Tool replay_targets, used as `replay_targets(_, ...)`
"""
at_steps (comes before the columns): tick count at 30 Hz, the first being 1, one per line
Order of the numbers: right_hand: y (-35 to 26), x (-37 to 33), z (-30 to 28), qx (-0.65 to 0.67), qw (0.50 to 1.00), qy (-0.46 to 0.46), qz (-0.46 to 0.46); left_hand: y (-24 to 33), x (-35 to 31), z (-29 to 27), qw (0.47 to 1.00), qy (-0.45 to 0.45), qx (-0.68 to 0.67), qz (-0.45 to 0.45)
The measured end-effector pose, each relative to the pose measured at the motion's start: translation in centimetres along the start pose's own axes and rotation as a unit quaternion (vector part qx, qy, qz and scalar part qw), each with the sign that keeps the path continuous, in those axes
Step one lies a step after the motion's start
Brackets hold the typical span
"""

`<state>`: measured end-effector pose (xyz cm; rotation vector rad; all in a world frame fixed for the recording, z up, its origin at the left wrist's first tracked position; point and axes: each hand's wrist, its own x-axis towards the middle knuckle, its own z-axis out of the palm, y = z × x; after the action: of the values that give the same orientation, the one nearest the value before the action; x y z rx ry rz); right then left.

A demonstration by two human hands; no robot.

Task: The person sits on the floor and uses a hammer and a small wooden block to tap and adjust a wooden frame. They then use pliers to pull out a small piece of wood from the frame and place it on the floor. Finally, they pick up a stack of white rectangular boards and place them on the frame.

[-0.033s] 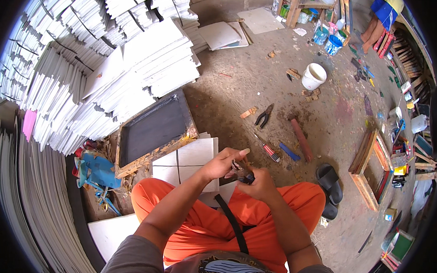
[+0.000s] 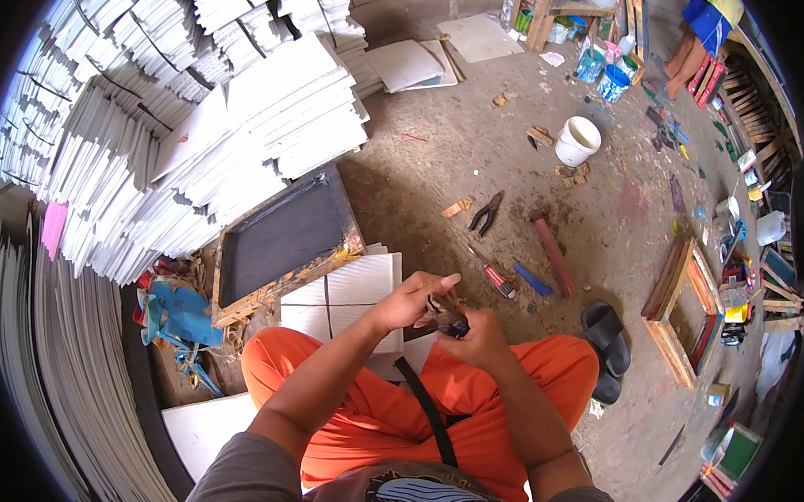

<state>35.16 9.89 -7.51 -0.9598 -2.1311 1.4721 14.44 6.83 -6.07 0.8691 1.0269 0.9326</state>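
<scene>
I sit on the floor in orange trousers (image 2: 398, 402), both hands meeting above my knees. My left hand (image 2: 411, 305) pinches the top of a small dark object (image 2: 451, 324) with thumb and fingers. My right hand (image 2: 481, 335) grips the same object from below and the right. The object is too small and too covered to tell what it is. Just beyond my hands lie white tiles (image 2: 355, 288) on the ground.
A wooden frame with a black screen (image 2: 282, 239) leans by tall stacks of white sheets (image 2: 150, 136). On the concrete lie pliers (image 2: 487, 213), a screwdriver (image 2: 491, 274), a reddish stick (image 2: 554, 256), a white bucket (image 2: 578, 140), black sandals (image 2: 604, 332) and another wooden frame (image 2: 679, 317).
</scene>
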Motion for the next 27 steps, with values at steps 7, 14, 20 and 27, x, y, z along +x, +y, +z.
replay_targets(7, -1.0, 0.7, -0.9, 0.023, 0.998, -0.061, -0.009, -0.2, -0.1, -1.1, 0.958, -0.106, -0.254, -0.08)
replay_targets(14, -0.6, -0.4, -1.3, 0.034, 0.994, -0.094, 0.042, 0.1, 0.0, 0.7, 0.979, -0.023, -0.16, -0.124)
replay_targets(20, -0.7, -0.7, -1.7, 0.062, 0.986, -0.128, 0.084, -1.0, 0.4, 0.4, 0.993, -0.054, -0.106, -0.011)
replay_targets(27, -1.5, -1.1, -2.7, 0.102, 0.975, -0.175, 0.097, -1.0, 0.0, 1.5, 0.979, -0.081, -0.167, -0.083)
